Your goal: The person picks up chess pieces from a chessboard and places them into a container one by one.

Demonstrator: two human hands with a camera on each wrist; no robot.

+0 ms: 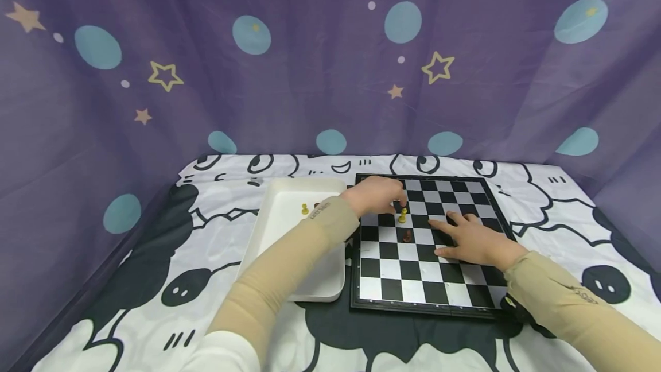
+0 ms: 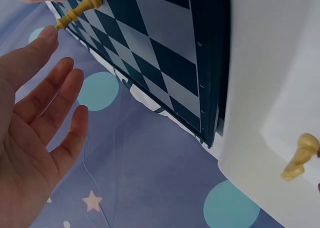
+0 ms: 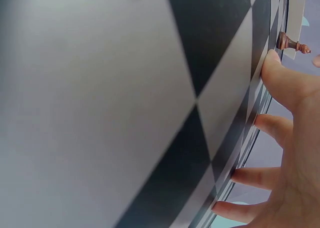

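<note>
A yellow chess piece [image 1: 402, 216] stands on the checkered board [image 1: 413, 270]. My left hand [image 1: 378, 193] pinches the top of this piece; the left wrist view shows the thumb [image 2: 44, 43] at its tip and the other fingers spread. Nearer to me on the board stands a reddish-brown chess piece [image 1: 407, 236], with a pointed top in the right wrist view. My right hand [image 1: 472, 239] rests on the board's right half, fingers spread and fingertips touching the squares, holding nothing. The right thumb [image 3: 275, 70] lies close to the brown piece in its view.
Left of the board is a white tray [image 1: 256, 241] with another yellow chess piece [image 1: 304, 209] and a dark piece [image 1: 317, 205] partly hidden by the left sleeve. A cartoon-print cloth [image 1: 217, 215] covers the table. Behind hangs a purple curtain [image 1: 320, 90].
</note>
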